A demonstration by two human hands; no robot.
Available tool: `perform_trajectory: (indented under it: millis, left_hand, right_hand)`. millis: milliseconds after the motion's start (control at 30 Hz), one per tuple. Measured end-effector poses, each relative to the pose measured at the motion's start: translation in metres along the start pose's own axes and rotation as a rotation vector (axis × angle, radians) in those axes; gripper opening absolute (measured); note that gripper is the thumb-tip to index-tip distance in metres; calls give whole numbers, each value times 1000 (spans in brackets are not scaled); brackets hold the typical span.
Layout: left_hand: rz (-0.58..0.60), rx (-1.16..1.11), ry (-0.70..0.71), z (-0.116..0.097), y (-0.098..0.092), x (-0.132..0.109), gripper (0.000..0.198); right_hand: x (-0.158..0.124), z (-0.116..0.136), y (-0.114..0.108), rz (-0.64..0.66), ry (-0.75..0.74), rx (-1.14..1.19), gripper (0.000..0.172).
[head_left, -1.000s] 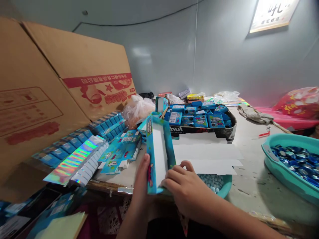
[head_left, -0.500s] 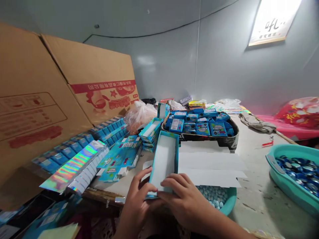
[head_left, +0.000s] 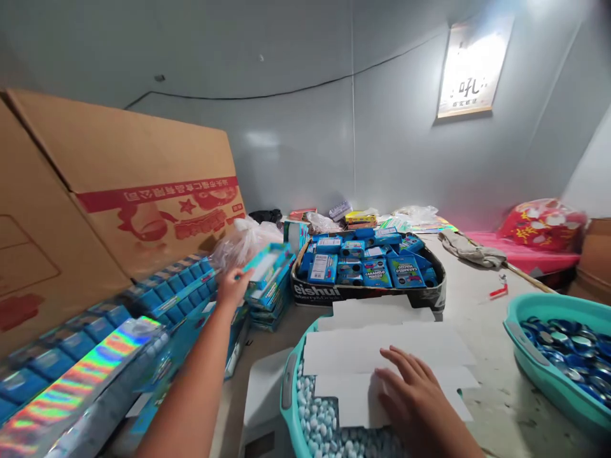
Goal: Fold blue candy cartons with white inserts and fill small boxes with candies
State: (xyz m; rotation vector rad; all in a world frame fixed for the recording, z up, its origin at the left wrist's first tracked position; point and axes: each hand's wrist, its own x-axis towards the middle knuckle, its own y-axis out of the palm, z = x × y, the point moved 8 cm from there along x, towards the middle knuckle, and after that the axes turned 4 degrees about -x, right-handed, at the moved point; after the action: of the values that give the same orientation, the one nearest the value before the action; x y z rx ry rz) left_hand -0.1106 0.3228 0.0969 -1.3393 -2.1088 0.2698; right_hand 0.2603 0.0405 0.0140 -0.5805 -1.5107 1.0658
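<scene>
The blue tray [head_left: 264, 265] has moved onto the stack [head_left: 267, 313], where my left fingers [head_left: 242, 278] pinch its edge, seemingly to steady it, my right fingers [head_left: 405, 366] spread empty over white card [head_left: 353, 351].

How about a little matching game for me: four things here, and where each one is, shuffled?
Things:
1. left hand
2. right hand
3. small pale balls
4. grey cloth

Places:
A. over the white cardboard
B. on the table, right of the black-sided carton
C. in a turquoise basin, partly covered by the white cardboard
D. at the near end of an open blue box, by the stack of blue boxes

Right pairs: 1-D, 2-A, 3-C, 4-B
</scene>
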Motion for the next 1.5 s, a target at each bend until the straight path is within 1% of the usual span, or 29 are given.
perform_trajectory:
  millis: [67, 133, 200, 233, 300, 400, 467, 533, 567, 600, 667, 700, 767, 800, 833, 867, 933, 967, 1033, 1100, 1167, 1200, 1233, 1300, 1367, 1400, 1433, 1500]
  left_hand:
    - [105, -21, -47, 12, 21, 13, 35]
    - [149, -61, -67, 21, 29, 19, 29]
    - [145, -100, -73, 26, 27, 22, 26]
    - [133, -118, -71, 27, 25, 22, 26]
    - [105, -144, -54, 25, 19, 19, 31]
    - [95, -161, 3, 17, 15, 7, 41]
    - [85, -158, 58, 7, 15, -6, 44]
    - [37, -155, 126, -7, 11, -26, 44]
    - [5, -158, 160, -15, 7, -39, 43]
    - [-23, -161, 195, -25, 3, -55, 42]
    - [-23, -192, 236, -44, -3, -95, 39]
    - [22, -217, 246, -53, -2, -118, 37]
    - [228, -340, 144, -61, 13, -169, 36]
    - [292, -392, 81, -63, 20, -195, 35]
    - [293, -454, 37, -63, 23, -218, 32]
    - [278, -509, 24, -64, 26, -238, 30]
    - [186, -584, -1, -61, 28, -267, 27]
    - [157, -602, 0, -60, 29, -275, 28]
    - [136, -633, -3, -59, 30, -282, 31]
    - [113, -698, -24, -58, 27, -280, 35]
    - [48, -797, -18, -62, 19, -274, 47]
    - [35, -836, 6, -68, 16, -271, 56]
    - [45, -856, 43, -76, 15, -270, 65]
    - [138, -852, 140, -100, 18, -270, 84]
    - [227, -835, 229, -125, 23, -272, 96]
    - [241, -837, 267, -137, 23, -273, 99]
    - [242, -849, 299, -147, 22, -272, 101]
    - [233, -880, 341, -165, 18, -268, 100]
  right_hand:
    - [0, -3, 7, -23, -4, -54, 27]
    - [0, -3, 13, -54, -87, -68, 27]
    - [-1, -2, 22, -54, -197, -47, 42]
    - [-2, -3, 28, -51, -225, -37, 48]
    - [-4, -8, 43, -31, -214, -34, 51]
    - [-9, -14, 66, 56, -146, -25, 58]
    - [-12, -14, 76, 145, -107, 13, 72]
    - [-14, -12, 77, 227, -73, 64, 85]
    - [-13, -11, 74, 257, -55, 86, 87]
    - [-12, -9, 69, 274, -35, 100, 85]
    - [-7, -4, 53, 278, -17, 112, 73]
    - [-4, 0, 43, 272, -20, 113, 66]
    - [3, 7, 25, 241, -44, 125, 46]
    - [6, 11, 16, 211, -67, 140, 35]
    - [9, 14, 7, 165, -93, 159, 25]
    - [12, 17, -1, 107, -121, 176, 18]
    - [16, 22, -19, -40, -187, 203, 13]
    - [17, 24, -28, -115, -218, 208, 13]
    - [18, 23, -46, -236, -244, 206, 15]
    - [21, 19, -70, -332, -237, 195, 15]
    - [25, 11, -100, -463, -210, 183, 14]
    - [26, 6, -116, -549, -182, 185, 14]
    - [26, 0, -132, -653, -146, 201, 14]
    - [21, -12, -160, -894, -49, 269, 14]
    - [14, -20, -177, -1080, 72, 330, 13]
    - [11, -22, -181, -1132, 125, 345, 13]
    - [9, -21, -184, -1159, 167, 351, 13]
    - [10, -18, -188, -1151, 225, 369, 16]
